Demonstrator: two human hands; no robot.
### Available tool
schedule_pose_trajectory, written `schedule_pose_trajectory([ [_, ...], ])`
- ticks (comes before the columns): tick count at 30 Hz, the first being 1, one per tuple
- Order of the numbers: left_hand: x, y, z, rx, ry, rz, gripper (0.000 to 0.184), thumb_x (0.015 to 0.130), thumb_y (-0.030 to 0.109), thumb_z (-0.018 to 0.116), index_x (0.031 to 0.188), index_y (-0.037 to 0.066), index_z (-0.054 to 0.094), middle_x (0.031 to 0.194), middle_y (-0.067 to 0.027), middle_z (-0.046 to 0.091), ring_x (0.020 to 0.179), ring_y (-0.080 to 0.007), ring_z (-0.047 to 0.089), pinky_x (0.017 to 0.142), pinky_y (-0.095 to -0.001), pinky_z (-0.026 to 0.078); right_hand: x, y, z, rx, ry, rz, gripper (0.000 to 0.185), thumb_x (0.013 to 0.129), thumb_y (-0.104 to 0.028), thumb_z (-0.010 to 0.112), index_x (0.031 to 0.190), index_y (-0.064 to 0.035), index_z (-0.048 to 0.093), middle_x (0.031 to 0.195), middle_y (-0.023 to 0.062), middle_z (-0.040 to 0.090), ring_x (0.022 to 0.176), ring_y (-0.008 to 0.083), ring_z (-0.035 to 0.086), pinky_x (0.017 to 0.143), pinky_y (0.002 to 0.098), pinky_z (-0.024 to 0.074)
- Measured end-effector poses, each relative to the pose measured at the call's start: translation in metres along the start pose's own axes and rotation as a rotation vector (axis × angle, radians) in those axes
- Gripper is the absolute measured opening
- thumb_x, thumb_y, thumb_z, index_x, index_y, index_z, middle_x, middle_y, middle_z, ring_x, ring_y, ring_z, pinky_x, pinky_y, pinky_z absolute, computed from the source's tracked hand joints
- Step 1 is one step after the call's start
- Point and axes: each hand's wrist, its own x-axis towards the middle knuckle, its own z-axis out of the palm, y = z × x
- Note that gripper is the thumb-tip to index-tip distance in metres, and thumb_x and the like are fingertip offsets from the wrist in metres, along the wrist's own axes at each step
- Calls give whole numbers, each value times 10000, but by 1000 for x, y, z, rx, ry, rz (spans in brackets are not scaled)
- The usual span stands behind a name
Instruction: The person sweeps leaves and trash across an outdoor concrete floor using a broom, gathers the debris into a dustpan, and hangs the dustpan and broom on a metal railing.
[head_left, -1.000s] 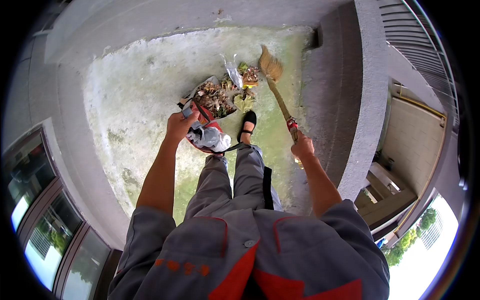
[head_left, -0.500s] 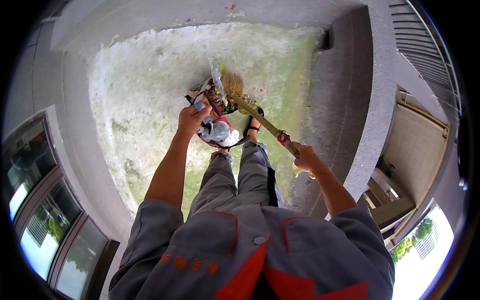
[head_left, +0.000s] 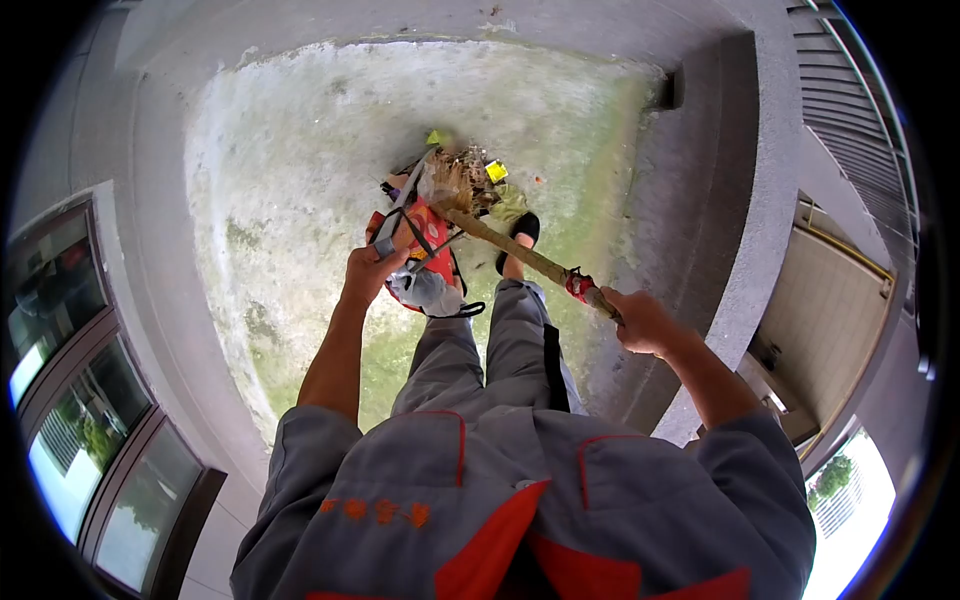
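My left hand point(head_left: 372, 270) is closed on the grey strap-like edge of a red bag point(head_left: 428, 235), which is tilted near my feet. A crumpled whitish plastic bag point(head_left: 430, 292) shows at its near end. My right hand point(head_left: 642, 318) is wrapped round the stick of a broom point(head_left: 520, 252), with red material bound on the stick below my fingers. The broom's straw bristles point(head_left: 447, 180) are at the bag's far side, against a pile of leaves and litter point(head_left: 478, 163). A bright yellow piece point(head_left: 496, 171) lies on the pile's right. The bag's inside is mostly hidden.
A stained concrete floor point(head_left: 300, 130) surrounds my feet, and my dark shoe point(head_left: 525, 232) is close to the litter. A low concrete wall point(head_left: 745, 200) with railings beyond runs along the right. Framed windows point(head_left: 90, 430) are on the left.
The broom's bristles have shifted left and slightly toward me, while my right hand has moved right. The red bag has tilted, showing more of its red side. The yellow piece has come into sight.
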Motion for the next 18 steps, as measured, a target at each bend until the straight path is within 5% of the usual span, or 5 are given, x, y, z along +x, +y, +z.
schedule_pose_trajectory([
  [3, -8, -15, -17, -98, 48, 43, 204, 713, 171, 651, 814, -5, 627, 687, 25, 572, 612, -29, 473, 556, -183, 370, 6, -17, -42, -80, -143, -19, 463, 630, -17, 511, 1076, -77, 402, 715, 183, 546, 719, 343, 550, 623, 422, 433],
  [11, -19, -18, -42, -104, 59, 49, 144, 707, 141, 645, 761, 7, 639, 648, 25, 570, 579, -32, 469, 539, -179, 366, 61, -74, -74, -338, -71, -216, 476, 615, -4, 528, 1075, -65, 428, 736, 165, 546, 770, 325, 545, 636, 403, 425],
  [13, -16, -18, -37, -115, 61, 55, 135, 700, 142, 648, 729, 11, 636, 644, 32, 561, 570, -30, 459, 525, -183, 359, 91, -112, -76, -390, -214, -172, 388, 614, -7, 535, 994, -68, 485, 757, 159, 548, 795, 307, 543, 645, 389, 433],
  [18, -7, -22, -28, -99, 109, 111, 160, 706, 153, 643, 702, 4, 585, 623, 35, 536, 541, -38, 445, 490, -199, 344, 114, -156, -72, -489, -130, -218, 209, 605, -37, 557, 813, -38, 582, 788, 129, 587, 809, 273, 567, 632, 349, 471],
])
